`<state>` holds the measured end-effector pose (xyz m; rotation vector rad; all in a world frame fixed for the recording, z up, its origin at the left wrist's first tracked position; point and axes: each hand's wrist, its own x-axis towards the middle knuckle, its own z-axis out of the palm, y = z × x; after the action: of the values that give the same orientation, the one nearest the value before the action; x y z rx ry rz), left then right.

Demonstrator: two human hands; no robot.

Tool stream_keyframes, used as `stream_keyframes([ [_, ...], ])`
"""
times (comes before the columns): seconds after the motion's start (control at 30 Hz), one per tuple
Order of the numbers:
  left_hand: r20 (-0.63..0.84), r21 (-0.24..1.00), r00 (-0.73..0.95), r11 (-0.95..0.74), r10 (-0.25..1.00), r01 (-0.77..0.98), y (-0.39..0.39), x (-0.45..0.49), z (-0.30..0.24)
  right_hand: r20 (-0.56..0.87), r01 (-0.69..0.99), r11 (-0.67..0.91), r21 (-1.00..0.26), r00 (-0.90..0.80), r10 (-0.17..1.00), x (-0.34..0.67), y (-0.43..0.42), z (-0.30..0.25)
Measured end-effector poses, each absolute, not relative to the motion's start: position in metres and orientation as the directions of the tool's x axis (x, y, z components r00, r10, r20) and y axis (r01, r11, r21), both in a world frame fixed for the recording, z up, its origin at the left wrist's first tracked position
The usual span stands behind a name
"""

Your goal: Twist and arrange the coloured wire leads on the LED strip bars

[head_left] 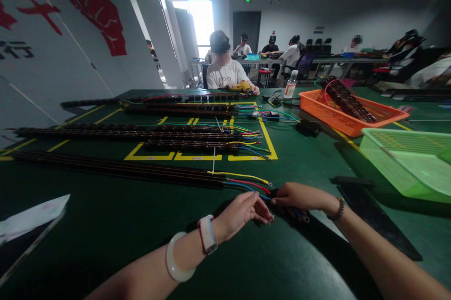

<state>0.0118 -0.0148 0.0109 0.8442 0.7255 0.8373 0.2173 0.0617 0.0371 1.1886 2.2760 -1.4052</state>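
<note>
Closed fingers of my right hand [299, 196] grip a blue wire [265, 197]; a ring terminal [306, 219] shows just below that hand. Close by on the left, my left hand [243, 215] has its fingers apart and holds nothing that I can see. The blue wire comes out of the end of a long dark cable bundle [141, 170] lying across the table. A red wire [252, 184] and a yellow wire [246, 176] with a ring terminal leave the same end. A white cable tie [213, 161] stands up from the bundle.
More dark bundles [105, 133] with coloured wire ends lie beyond, over yellow tape frames. To the right are a green basket [387, 163], an orange basket [327, 112] and a black flat piece [380, 220]. A bottle [291, 86] stands near a seated person [225, 72] opposite.
</note>
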Motion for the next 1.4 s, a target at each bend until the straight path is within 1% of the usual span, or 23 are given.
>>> stream_keyframes([
  [0.07, -0.211, 0.853, 0.478, 0.399, 0.853, -0.336, -0.015, 0.012, 0.011, -0.555, 0.723, 0.181, -0.667, -0.644, 0.527, 0.222, 0.067, 0.042],
  [0.13, -0.213, 0.852, 0.473, 0.400, 0.855, -0.338, -0.015, 0.012, 0.011, -0.497, 0.705, 0.171, -0.688, -0.630, 0.596, 0.226, 0.073, 0.045],
  [0.2, -0.215, 0.854, 0.473, 0.399, 0.854, -0.332, -0.015, 0.011, 0.011, -0.352, 0.679, 0.200, -0.706, -0.582, 0.733, 0.227, 0.081, 0.042],
  [0.27, -0.220, 0.859, 0.477, 0.400, 0.851, -0.318, -0.015, 0.011, 0.012, -0.164, 0.634, 0.249, -0.732, -0.519, 0.839, 0.225, 0.087, 0.033],
  [0.33, -0.228, 0.863, 0.478, 0.403, 0.848, -0.304, -0.016, 0.011, 0.013, -0.021, 0.557, 0.303, -0.773, -0.501, 0.865, 0.219, 0.089, 0.021],
  [0.37, -0.232, 0.864, 0.477, 0.405, 0.848, -0.298, -0.016, 0.011, 0.014, 0.015, 0.517, 0.323, -0.793, -0.512, 0.859, 0.215, 0.089, 0.015],
  [0.4, -0.236, 0.866, 0.476, 0.406, 0.847, -0.293, -0.016, 0.011, 0.015, 0.033, 0.486, 0.339, -0.805, -0.535, 0.844, 0.210, 0.087, 0.011],
  [0.47, -0.239, 0.868, 0.475, 0.406, 0.847, -0.285, -0.016, 0.011, 0.015, 0.049, 0.470, 0.392, -0.791, -0.590, 0.806, 0.200, 0.081, 0.006],
  [0.57, -0.235, 0.871, 0.474, 0.401, 0.848, -0.285, -0.016, 0.011, 0.014, 0.042, 0.522, 0.493, -0.696, -0.656, 0.753, 0.188, 0.071, 0.010],
  [0.63, -0.228, 0.872, 0.476, 0.395, 0.849, -0.288, -0.016, 0.011, 0.013, 0.013, 0.537, 0.530, -0.656, -0.695, 0.719, 0.181, 0.066, 0.015],
  [0.73, -0.219, 0.874, 0.482, 0.390, 0.848, -0.289, -0.016, 0.011, 0.011, -0.007, 0.514, 0.546, -0.661, -0.732, 0.681, 0.174, 0.063, 0.018],
  [0.9, -0.238, 0.863, 0.491, 0.414, 0.838, -0.288, -0.016, 0.011, 0.011, 0.006, 0.529, 0.544, -0.652, -0.714, 0.700, 0.169, 0.062, 0.013],
  [1.03, -0.230, 0.849, 0.508, 0.426, 0.830, -0.312, -0.015, 0.011, 0.010, 0.069, 0.529, 0.545, -0.650, -0.673, 0.736, 0.166, 0.058, 0.010],
  [1.1, -0.231, 0.846, 0.509, 0.430, 0.829, -0.316, -0.014, 0.011, 0.009, 0.129, 0.544, 0.588, -0.599, -0.659, 0.741, 0.165, 0.055, 0.010],
  [1.17, -0.241, 0.838, 0.503, 0.439, 0.830, -0.323, -0.014, 0.011, 0.007, 0.204, 0.580, 0.643, -0.500, -0.643, 0.738, 0.164, 0.052, 0.012],
  [1.27, -0.268, 0.811, 0.474, 0.461, 0.839, -0.359, -0.013, 0.011, 0.005, 0.302, 0.638, 0.702, -0.316, -0.634, 0.712, 0.163, 0.047, 0.018],
  [1.4, -0.282, 0.715, 0.467, 0.508, 0.838, -0.480, -0.010, 0.011, 0.005, 0.363, 0.646, 0.762, -0.036, -0.702, 0.613, 0.162, 0.041, 0.026],
])
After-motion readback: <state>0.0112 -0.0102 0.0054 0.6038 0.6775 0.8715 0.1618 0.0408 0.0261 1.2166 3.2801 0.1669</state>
